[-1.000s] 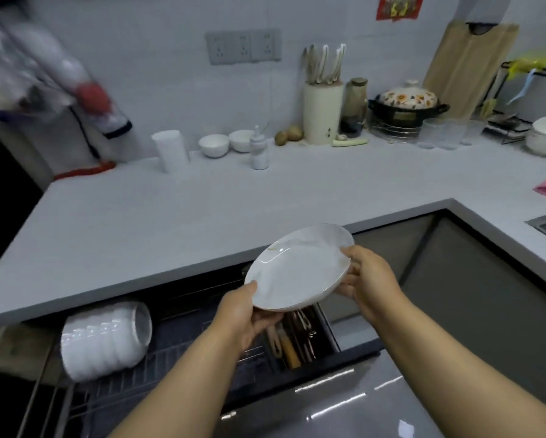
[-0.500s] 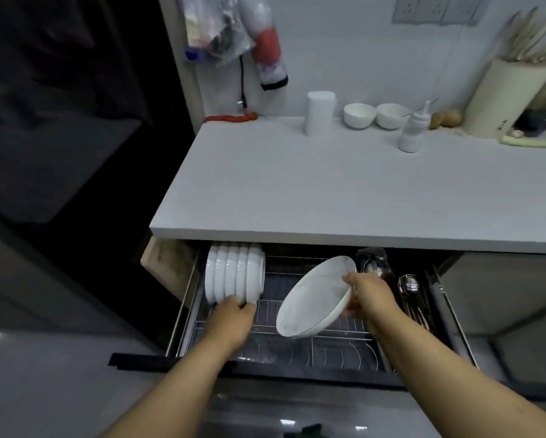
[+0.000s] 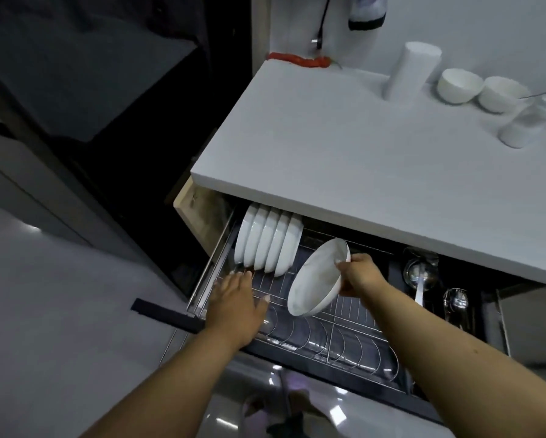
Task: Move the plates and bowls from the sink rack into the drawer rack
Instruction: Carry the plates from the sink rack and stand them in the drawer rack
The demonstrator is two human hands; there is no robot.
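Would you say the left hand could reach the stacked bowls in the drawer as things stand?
Probably yes. The left hand hovers open over the rack, just in front of the bowls, with nothing between them. The plate, held by the right hand, sits off to the side.

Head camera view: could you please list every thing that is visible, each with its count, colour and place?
plate: one, white, tilted above the drawer rack, held by the right hand
stacked bowls: five as far as I can tell, white, on edge at the rack's back left
drawer rack: one, silver wire, in the open drawer under the counter
ladles and spoons: several, metal, in the compartment right of the rack
counter: one, white, above the drawer
small bowls: two, white, at the counter's back
cup: one, white, upside down beside them
bottle: one, white, counter's right edge
left hand: fingers straight, over the rack's left front
right hand: gripping the plate's rim
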